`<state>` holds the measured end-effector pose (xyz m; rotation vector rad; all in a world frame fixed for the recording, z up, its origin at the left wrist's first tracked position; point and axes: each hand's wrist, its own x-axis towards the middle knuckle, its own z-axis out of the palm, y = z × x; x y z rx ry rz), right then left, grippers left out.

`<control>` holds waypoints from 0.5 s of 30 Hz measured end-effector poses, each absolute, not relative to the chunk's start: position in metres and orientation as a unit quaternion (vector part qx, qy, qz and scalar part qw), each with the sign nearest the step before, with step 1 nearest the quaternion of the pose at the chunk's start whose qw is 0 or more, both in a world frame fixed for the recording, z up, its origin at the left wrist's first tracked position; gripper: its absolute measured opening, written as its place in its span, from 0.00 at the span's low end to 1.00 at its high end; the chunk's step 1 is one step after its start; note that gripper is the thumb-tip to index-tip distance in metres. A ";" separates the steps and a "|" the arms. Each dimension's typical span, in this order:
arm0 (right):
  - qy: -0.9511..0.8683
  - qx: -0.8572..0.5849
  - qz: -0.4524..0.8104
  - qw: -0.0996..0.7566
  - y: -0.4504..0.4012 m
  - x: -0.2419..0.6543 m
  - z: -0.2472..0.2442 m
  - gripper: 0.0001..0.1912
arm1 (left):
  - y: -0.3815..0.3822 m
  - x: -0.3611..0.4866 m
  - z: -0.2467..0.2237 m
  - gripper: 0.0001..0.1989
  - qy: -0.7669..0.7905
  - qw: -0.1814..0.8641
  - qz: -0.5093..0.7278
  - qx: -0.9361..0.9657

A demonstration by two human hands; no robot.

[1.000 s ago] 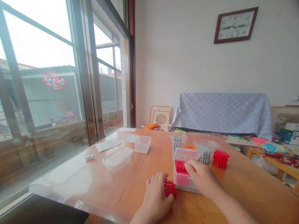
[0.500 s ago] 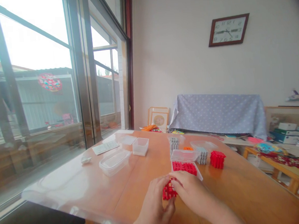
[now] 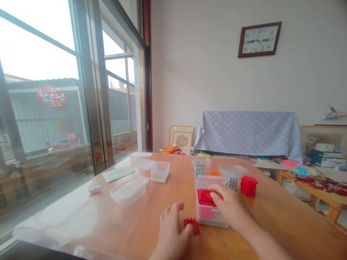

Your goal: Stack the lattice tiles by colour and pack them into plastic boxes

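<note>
My left hand [image 3: 173, 230] is over the table with its fingers apart and curved. Its thumb lies against a small red toothed plastic block [image 3: 191, 220] that stands on the tabletop. To the right of it is a clear plastic box [image 3: 219, 220] filled with red toothed blocks [image 3: 205, 197], its lid [image 3: 211, 180] tilted up at the back. My right hand [image 3: 230, 201] reaches over the box's right side, finger and thumb drawn together at the red blocks. The fingertips partly cover what they touch.
Beyond the box stand grey block stacks [image 3: 199, 170], an orange piece [image 3: 215, 174] and a red stack [image 3: 249, 186]. On the left lie a clear lid [image 3: 130, 190], an open clear container [image 3: 160, 172], a printed sheet [image 3: 118, 173] and a crumpled white scrap [image 3: 94, 188].
My hands have moved apart. The right one has gone from the red piece they shared to the box, and the left has shifted slightly left beside the red block. The view has turned slightly right.
</note>
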<state>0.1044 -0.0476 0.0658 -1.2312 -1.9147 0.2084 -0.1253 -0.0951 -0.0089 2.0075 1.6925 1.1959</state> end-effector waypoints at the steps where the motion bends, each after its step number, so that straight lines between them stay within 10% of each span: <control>1: -0.762 -0.494 0.075 0.412 -0.046 0.105 0.063 0.13 | -0.095 -0.124 -0.007 0.24 0.584 0.131 0.397 0.696; 15: -0.811 -0.481 0.082 0.323 -0.047 0.097 0.059 0.17 | -0.097 -0.119 -0.002 0.21 0.586 0.100 0.338 0.729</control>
